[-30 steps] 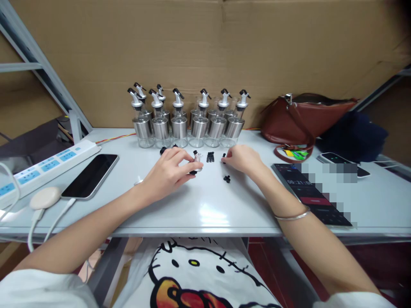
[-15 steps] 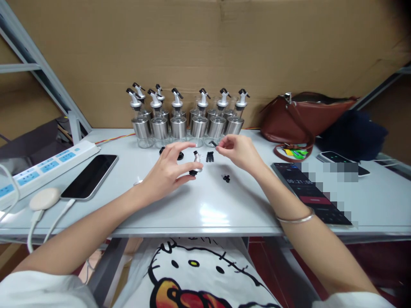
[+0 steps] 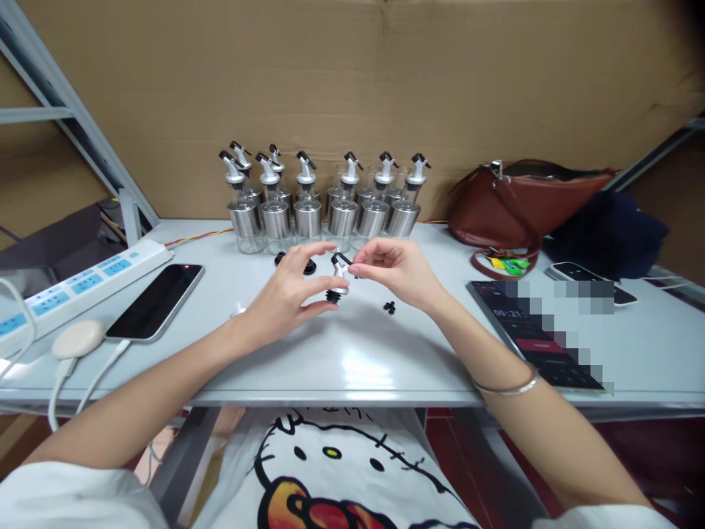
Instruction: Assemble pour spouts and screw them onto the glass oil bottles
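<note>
In the head view my left hand (image 3: 286, 294) grips a silver bottle pourer (image 3: 340, 281) with a ribbed black stopper at its lower end. Between the thumb and forefinger of my right hand (image 3: 399, 272) is a small black lever cap (image 3: 344, 259), whose far end meets the top of the pourer. Small black parts (image 3: 390, 307) lie on the table to the right of the pourer. Round black parts (image 3: 309, 267) are partly hidden behind my left hand. More black pieces under my right fingers are mostly covered.
Several glass-and-steel oil bottles (image 3: 307, 219) with pourers stand along the back. A power strip (image 3: 82, 283), a charging phone (image 3: 157, 303) and a round white charger (image 3: 78, 340) lie left. A brown bag (image 3: 529, 206), a tablet-like device (image 3: 518, 323) and another phone (image 3: 589, 279) lie right.
My right hand has moved left with the black lever cap, bringing it from beside the pourer onto its top. My left hand keeps its hold on the pourer.
</note>
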The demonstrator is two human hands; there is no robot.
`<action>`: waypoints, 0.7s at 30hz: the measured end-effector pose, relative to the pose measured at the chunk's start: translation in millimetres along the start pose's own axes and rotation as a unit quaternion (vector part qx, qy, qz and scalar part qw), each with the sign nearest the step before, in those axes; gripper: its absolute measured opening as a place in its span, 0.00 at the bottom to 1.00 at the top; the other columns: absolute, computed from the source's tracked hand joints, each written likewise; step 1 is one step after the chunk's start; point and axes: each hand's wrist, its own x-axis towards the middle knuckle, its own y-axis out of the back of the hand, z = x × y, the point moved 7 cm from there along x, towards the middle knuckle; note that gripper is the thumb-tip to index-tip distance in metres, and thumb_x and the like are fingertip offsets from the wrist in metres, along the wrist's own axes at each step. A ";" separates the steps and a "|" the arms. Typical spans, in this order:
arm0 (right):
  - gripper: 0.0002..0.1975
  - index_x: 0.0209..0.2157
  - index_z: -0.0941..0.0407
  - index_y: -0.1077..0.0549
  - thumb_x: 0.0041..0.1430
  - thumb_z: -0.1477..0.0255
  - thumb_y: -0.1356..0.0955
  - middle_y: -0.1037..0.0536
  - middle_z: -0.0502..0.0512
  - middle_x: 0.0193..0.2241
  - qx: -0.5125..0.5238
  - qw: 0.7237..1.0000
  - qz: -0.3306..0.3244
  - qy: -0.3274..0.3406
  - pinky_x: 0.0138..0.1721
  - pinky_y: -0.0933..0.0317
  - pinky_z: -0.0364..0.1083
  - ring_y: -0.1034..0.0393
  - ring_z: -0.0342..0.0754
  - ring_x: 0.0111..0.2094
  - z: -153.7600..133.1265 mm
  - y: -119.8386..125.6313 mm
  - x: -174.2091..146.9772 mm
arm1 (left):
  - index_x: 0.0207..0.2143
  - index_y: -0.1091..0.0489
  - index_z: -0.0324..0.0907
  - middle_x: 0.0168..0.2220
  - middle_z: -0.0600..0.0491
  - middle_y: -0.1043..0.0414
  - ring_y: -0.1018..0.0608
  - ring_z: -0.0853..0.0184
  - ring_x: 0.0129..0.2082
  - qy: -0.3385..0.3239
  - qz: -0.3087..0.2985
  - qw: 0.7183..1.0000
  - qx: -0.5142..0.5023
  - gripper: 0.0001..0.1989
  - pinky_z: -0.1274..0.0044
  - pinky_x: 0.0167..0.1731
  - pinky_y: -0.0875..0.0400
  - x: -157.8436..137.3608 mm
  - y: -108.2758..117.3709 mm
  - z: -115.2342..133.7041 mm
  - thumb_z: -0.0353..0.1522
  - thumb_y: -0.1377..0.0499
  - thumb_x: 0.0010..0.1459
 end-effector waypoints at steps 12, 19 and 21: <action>0.21 0.21 0.58 0.30 0.35 0.58 0.22 0.26 0.50 0.20 0.050 0.998 -0.033 -0.026 0.24 0.40 0.44 0.34 0.42 0.22 -0.1 -4.1 -1.6 | 0.44 0.29 0.44 0.54 0.43 0.32 0.28 0.59 0.49 -0.039 0.029 0.999 -0.006 0.12 0.66 0.47 0.33 -0.7 5.7 7.0 0.38 0.41 0.60; 0.18 0.19 0.58 0.29 0.34 0.62 0.21 0.25 0.50 0.21 0.082 0.994 -0.060 -0.049 0.25 0.39 0.43 0.33 0.41 0.23 3.0 -3.5 -2.0 | 0.44 0.29 0.45 0.53 0.44 0.31 0.28 0.60 0.48 -0.047 0.025 0.999 0.001 0.10 0.68 0.47 0.34 -0.4 6.4 9.6 0.37 0.41 0.60; 0.18 0.19 0.58 0.29 0.33 0.63 0.21 0.25 0.50 0.20 0.082 0.993 -0.066 -0.054 0.24 0.40 0.43 0.34 0.41 0.22 2.7 -4.6 -2.6 | 0.44 0.28 0.44 0.53 0.44 0.31 0.28 0.60 0.48 -0.054 0.026 0.998 0.003 0.11 0.68 0.46 0.34 -0.2 6.4 10.0 0.37 0.41 0.60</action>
